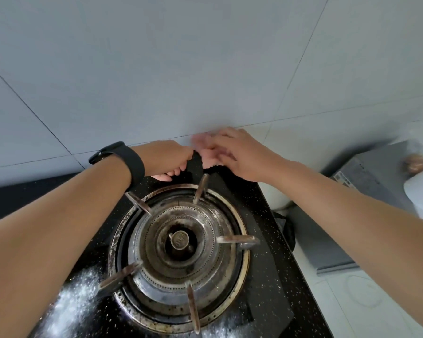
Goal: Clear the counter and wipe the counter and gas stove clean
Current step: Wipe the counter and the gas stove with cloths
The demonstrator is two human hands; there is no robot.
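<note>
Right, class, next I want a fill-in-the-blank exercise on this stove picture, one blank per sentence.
1. The black band is worn on the person's ___ wrist.
2. The pan support round the burner has ___ metal prongs.
3. The powder scattered on the black stovetop is ___ in colour.
4. The blurred cloth by the right hand is ___.

Missing words: left; five; white; pink.
</note>
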